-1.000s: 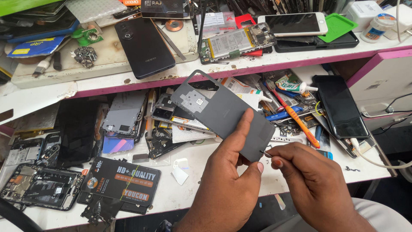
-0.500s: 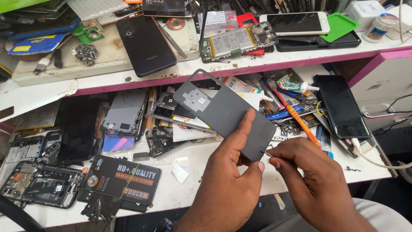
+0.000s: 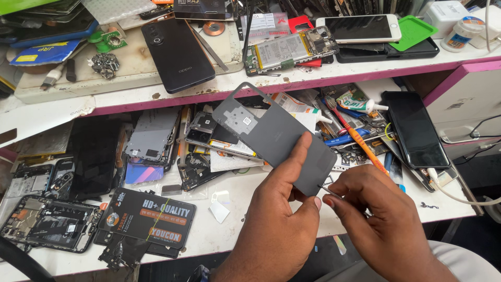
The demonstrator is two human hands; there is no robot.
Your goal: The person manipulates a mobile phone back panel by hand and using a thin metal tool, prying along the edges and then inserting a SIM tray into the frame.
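My left hand holds a grey phone back cover by its lower end, inner side facing me, thumb pressed on its face. The cover tilts up to the left, with a camera cutout at its top corner. My right hand pinches thin metal tweezers, whose tips touch the cover's lower right edge, just beside my left thumb.
The white bench holds opened phones, a dark film packet, an orange-handled tool and a black phone. The raised shelf carries a black phone, an opened phone with battery and a white phone.
My right hand has shifted slightly, bringing the tweezers' tips against the cover's lower edge. The cover stays at nearly the same tilt in my left hand.
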